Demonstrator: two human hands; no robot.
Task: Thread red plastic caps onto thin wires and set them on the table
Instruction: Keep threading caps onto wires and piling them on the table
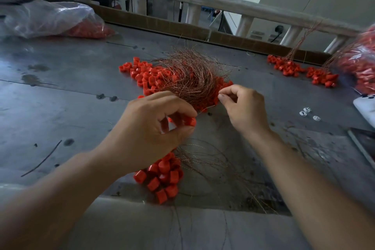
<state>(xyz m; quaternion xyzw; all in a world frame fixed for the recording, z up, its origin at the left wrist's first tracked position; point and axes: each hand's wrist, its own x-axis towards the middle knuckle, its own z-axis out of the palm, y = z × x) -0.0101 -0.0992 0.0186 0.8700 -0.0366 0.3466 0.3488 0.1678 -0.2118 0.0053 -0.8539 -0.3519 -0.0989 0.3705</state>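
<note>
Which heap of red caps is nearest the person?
The heap at the front edge of the table, by the left hand; the bigger pile under the wire tangle and the bunches at far right lie farther back.

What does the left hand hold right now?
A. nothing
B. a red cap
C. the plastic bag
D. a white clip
B: the left hand pinches a red cap between thumb and fingertips.
</note>
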